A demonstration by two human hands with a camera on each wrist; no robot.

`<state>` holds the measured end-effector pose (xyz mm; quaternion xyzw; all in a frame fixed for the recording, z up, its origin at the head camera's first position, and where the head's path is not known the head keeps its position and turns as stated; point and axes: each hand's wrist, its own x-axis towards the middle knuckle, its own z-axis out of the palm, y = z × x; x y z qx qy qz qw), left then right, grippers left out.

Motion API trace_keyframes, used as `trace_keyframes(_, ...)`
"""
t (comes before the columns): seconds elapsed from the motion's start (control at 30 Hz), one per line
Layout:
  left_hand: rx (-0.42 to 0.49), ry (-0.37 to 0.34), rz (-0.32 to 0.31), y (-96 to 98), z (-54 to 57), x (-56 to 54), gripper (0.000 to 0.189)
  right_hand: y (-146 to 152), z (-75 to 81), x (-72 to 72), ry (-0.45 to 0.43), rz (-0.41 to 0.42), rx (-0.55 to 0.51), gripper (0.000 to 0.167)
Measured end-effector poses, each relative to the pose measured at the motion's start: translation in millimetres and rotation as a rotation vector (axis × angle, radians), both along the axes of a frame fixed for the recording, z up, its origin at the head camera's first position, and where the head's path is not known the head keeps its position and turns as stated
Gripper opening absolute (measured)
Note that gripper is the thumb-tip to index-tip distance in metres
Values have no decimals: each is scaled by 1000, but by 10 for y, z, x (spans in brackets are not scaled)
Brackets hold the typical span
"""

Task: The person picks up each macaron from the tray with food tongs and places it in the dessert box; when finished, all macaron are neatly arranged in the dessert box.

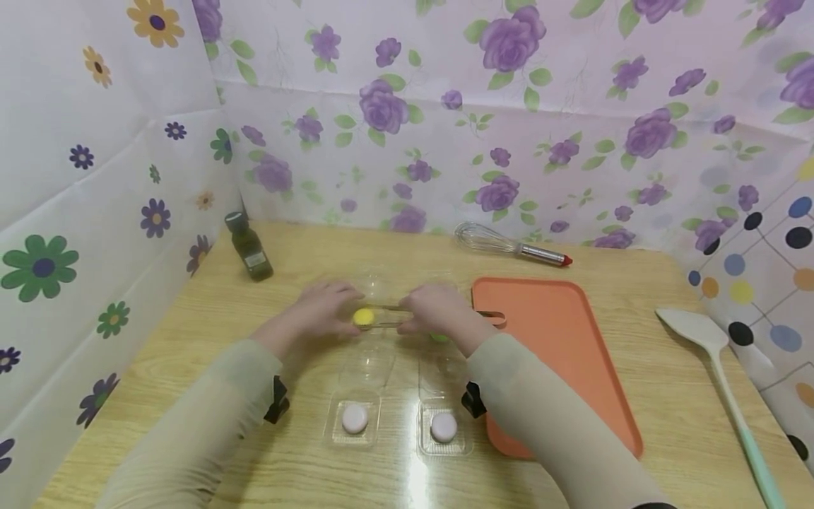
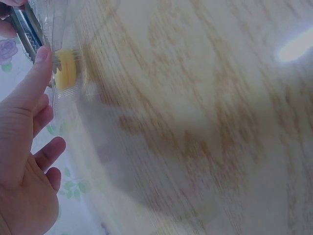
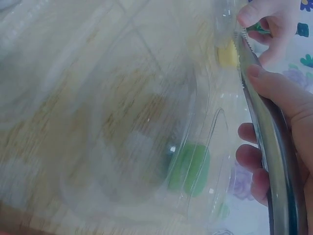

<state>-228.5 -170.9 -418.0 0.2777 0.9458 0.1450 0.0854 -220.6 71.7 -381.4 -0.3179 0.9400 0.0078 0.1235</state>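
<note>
While the right hand grips metal tongs, the left hand curves beside a clear box — whether it pinches the rim, I cannot tell. Between the hands, at the tongs' tips, sits the yellow macaron; placing it in that box looks like the step — the next move probably calls for parting the tips gently.

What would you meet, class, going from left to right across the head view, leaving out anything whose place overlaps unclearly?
Dark green bottle, left hand, yellow macaron, right hand, orange tray, white spatula with a mint-green handle.
</note>
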Motion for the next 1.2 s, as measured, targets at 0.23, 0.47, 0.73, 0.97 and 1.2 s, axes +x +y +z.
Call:
trace_keyframes(0.23,9,3,-4,25,39,25,72,144,83,54,-18,-44,-73,50)
trace_keyframes(0.47,22,-2,2,30,45,48,72,494,80,89,-50,-90,-242,55)
trace_keyframes(0.73,33,4,6,27,58,55,72,1068,126,182,-78,-228,-387,59)
trace_keyframes(0.97,-2,17,-9,68,102,37,71,1598,56,283,-40,-317,-460,57)
trace_keyframes(1.2,3,27,-9,89,141,40,72,2012,-15,343,56,-282,-486,20)
